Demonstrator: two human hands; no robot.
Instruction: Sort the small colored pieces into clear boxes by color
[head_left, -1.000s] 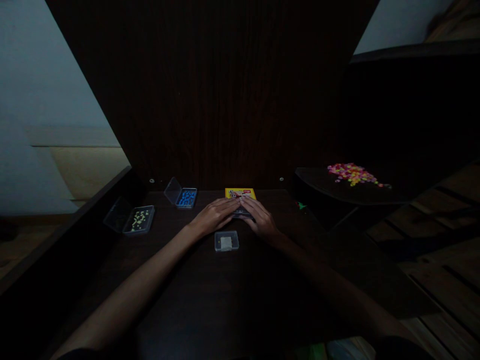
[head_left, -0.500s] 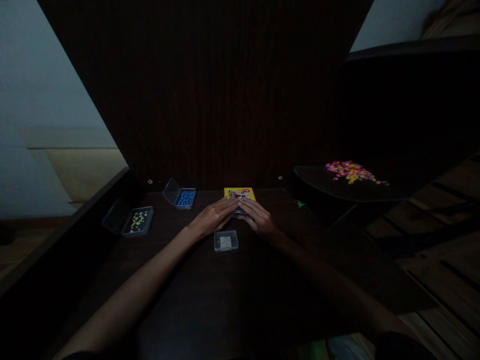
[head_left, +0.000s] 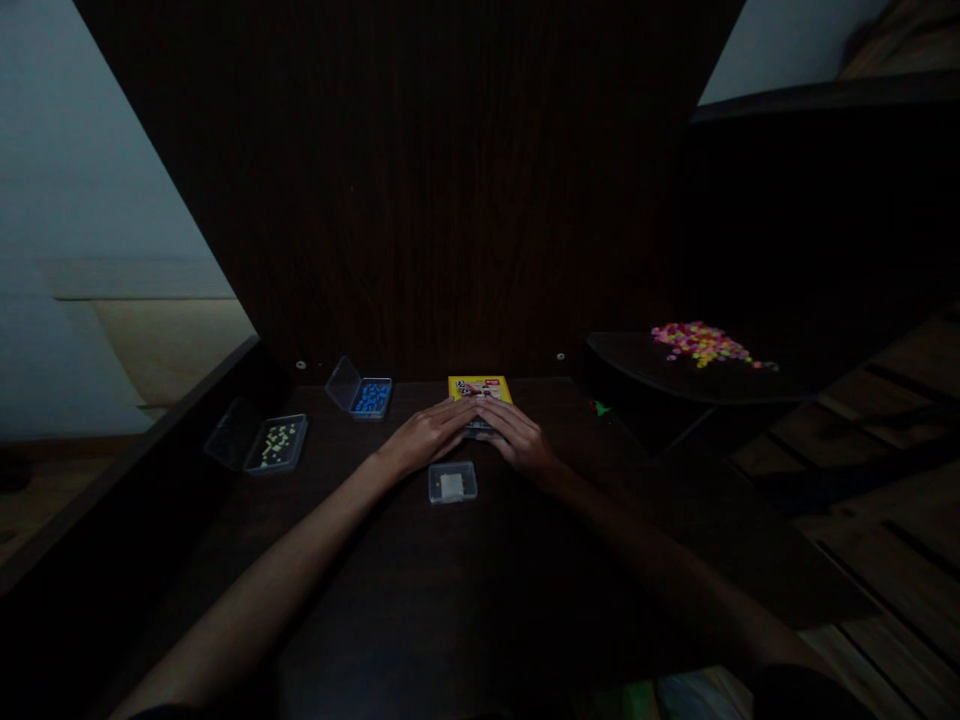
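My left hand (head_left: 429, 435) and my right hand (head_left: 521, 435) meet at the middle of the dark table, fingertips touching. Their fingers arch over a small clear plastic box (head_left: 480, 427), closed round it from both sides; most of it is hidden beneath them. Just behind the fingers shows a yellow printed packet (head_left: 480, 384), partly covered. Nearer to me lies another clear plastic box (head_left: 451, 482), lid down, with a pale label and a few tiny bits inside.
An open box of blue pieces (head_left: 371, 397) and an open box of pale yellow pieces (head_left: 275, 443) stand at left. On a raised shelf (head_left: 622, 360) at right lies a pile of colourful beads (head_left: 701, 343). A small green item (head_left: 600, 408) sits below it. A dark panel (head_left: 450, 200) rises behind.
The right thumb, visible before at the near edge of the box, has tucked in slightly. Otherwise both hands and the boxes hold their places.
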